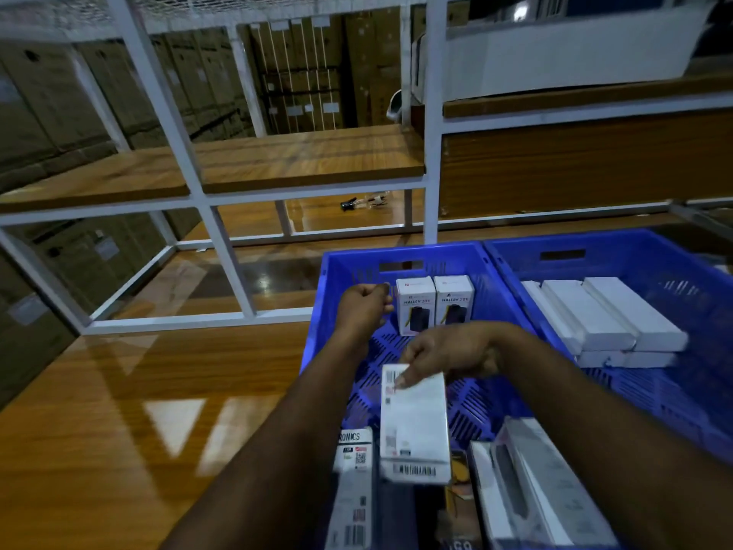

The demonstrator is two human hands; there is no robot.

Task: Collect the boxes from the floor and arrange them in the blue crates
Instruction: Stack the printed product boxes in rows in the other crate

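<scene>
Two blue crates are sitting side by side on the glossy wooden floor (119,410), in front of a white metal rack (222,248) with wooden shelves. The left crate (337,271) is holding two white boxes marked "HALLEY 20K" (434,303), standing upright side by side against its far wall. The left hand (363,307) is hovering just beside the leftmost of them, near the crate's far left corner, its fingers (375,289) curling loosely inward; whether they are touching the box or pinching anything cannot be told. The right hand (448,353) is reaching across the middle of the same crate and gripping the top end of a white labelled box (412,422), with its fingertips (400,381) pressing down on the barcode face. That box is hanging tilted above the crate's near edge. Below it, at the near edge, more boxes (527,486) are lying in a loose heap, one with a dark printed label (353,458). The right crate (674,248) is holding a neat stack of plain white boxes (611,315) along its left wall. A small dark object (349,204) is lying on the rack's lower shelf.
</scene>
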